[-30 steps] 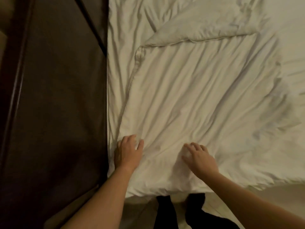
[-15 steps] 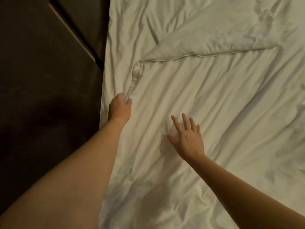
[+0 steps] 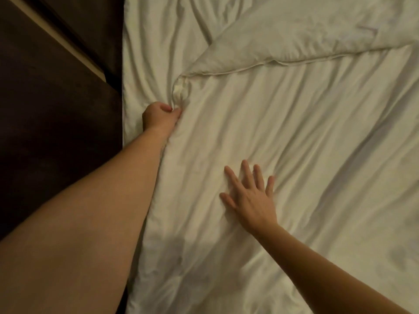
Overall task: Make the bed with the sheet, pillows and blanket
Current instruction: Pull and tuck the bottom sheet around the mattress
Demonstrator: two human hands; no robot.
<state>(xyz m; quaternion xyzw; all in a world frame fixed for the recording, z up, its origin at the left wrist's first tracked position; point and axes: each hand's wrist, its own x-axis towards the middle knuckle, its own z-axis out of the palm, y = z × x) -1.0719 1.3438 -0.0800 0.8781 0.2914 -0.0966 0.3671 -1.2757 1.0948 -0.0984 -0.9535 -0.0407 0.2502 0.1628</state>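
Note:
A white blanket [image 3: 283, 137] lies wrinkled over most of the bed, and its upper part is folded back along a piped seam [image 3: 249, 70]. Underneath, the white sheet [image 3: 158, 41] shows along the bed's left side. My left hand [image 3: 158, 116] pinches the bunched left edge of the blanket just below the fold's corner. My right hand [image 3: 251, 196] lies flat on the blanket with fingers spread, lower and to the right. No pillow is in view.
Dark wooden furniture [image 3: 56, 123] runs along the bed's left edge [image 3: 123, 123], with a pale strip [image 3: 68, 39] crossing it at the upper left. The bed fills everything else in view.
Both hands have gone from the blanket's near edge further up the bed. The left hand went from flat to pinching the blanket's side edge; the right hand spread flat.

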